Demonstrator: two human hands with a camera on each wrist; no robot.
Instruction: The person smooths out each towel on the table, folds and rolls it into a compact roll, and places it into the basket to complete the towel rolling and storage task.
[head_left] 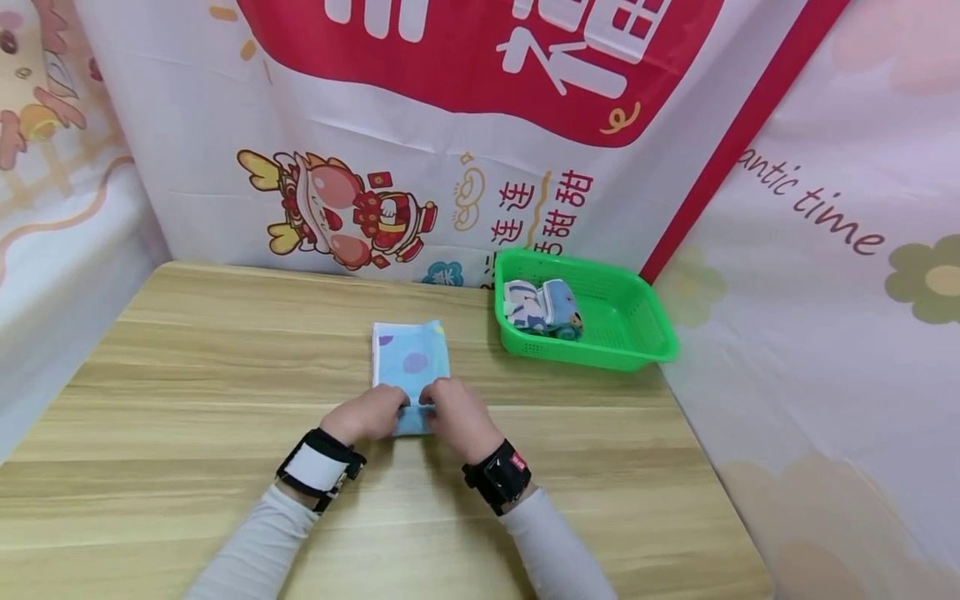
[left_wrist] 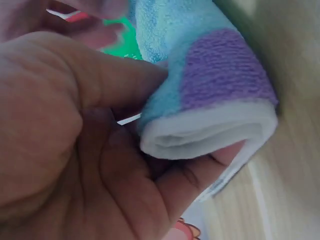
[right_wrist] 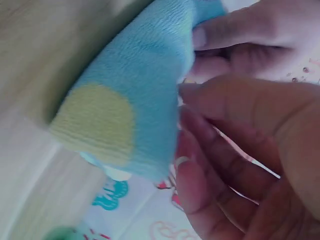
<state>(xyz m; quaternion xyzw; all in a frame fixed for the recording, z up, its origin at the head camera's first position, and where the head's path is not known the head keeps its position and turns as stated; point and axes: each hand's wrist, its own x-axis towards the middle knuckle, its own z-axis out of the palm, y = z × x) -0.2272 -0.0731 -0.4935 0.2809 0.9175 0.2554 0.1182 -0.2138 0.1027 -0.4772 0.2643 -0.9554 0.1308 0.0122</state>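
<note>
A light-blue terry towel with purple and yellow spots lies folded on the table, its near end turned up in a fold. My left hand grips the left side of that fold; in the left wrist view the thumb is on top of the towel and fingers are tucked under its layered white edge. On the right side, my right hand has its curled fingertips and thumb at the fold. The right wrist view shows these fingertips against the towel's edge, partly hidden by it.
A green plastic basket stands at the back right of the wooden table, with folded patterned cloths in its left part. Printed fabric hangs behind the table and along both sides.
</note>
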